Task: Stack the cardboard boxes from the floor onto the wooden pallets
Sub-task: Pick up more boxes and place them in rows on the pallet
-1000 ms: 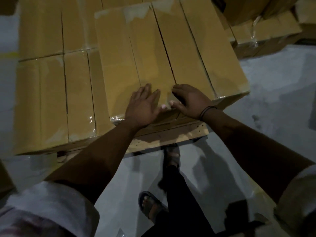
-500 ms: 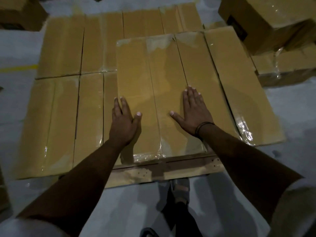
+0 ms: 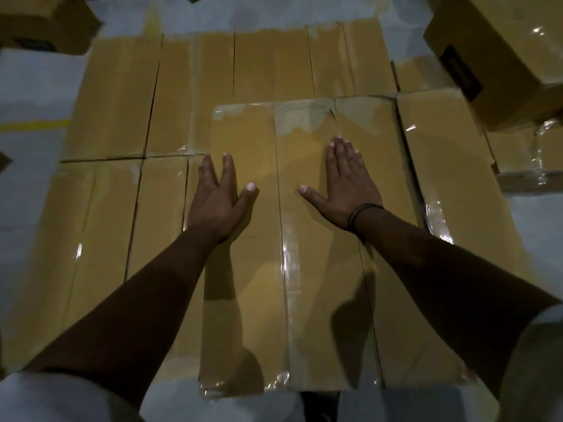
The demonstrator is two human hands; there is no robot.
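Note:
A taped cardboard box lies flat on top of a lower layer of cardboard boxes, in the middle of the head view. My left hand lies flat on the top box at its left edge, fingers straight and spread. My right hand, with a dark band at the wrist, presses flat on the same box right of its tape seam. A second upper box sits tight against it on the right. The wooden pallet is hidden under the boxes.
A dark-labelled cardboard box stands at the upper right, with wrapped boxes below it. Another box sits at the upper left. Grey floor with a yellow line runs along the left side.
Both hands have slid forward from the near edge of the top box to its middle and flattened. The box now covers the pallet's front edge, and the view has moved closer over the stack.

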